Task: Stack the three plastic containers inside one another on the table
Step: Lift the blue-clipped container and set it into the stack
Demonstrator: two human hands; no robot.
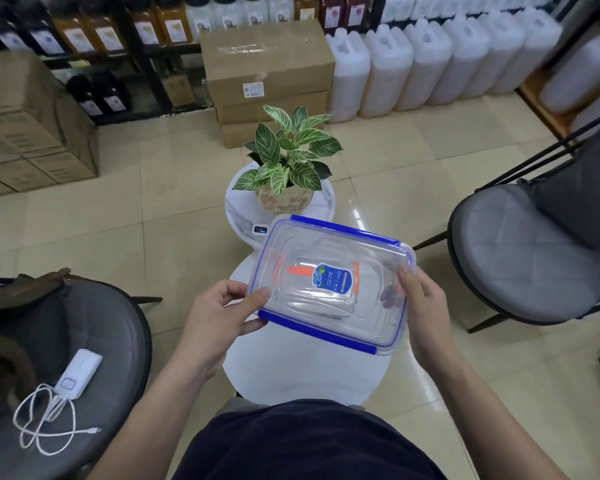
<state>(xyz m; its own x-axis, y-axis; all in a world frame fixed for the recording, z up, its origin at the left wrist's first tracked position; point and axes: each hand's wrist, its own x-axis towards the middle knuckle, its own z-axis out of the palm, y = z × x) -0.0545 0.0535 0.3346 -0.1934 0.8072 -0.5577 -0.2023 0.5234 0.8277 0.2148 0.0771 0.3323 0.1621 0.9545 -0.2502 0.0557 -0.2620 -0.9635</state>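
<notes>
Both hands, the left hand (219, 313) and right hand (421, 303), have fingers closed around the lidded blue-clipped container (333, 285), held above the white surface (291, 368), with smaller containers apparently nested inside, so only setting down seems left.

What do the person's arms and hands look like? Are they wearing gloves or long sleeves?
No gloves and no long sleeves. The left hand and right hand are both bare, with no rings, watch or bracelets showing. Both forearms are uncovered all the way down to the picture's lower edge. The only clothing in view is a dark navy top over the body.
</notes>
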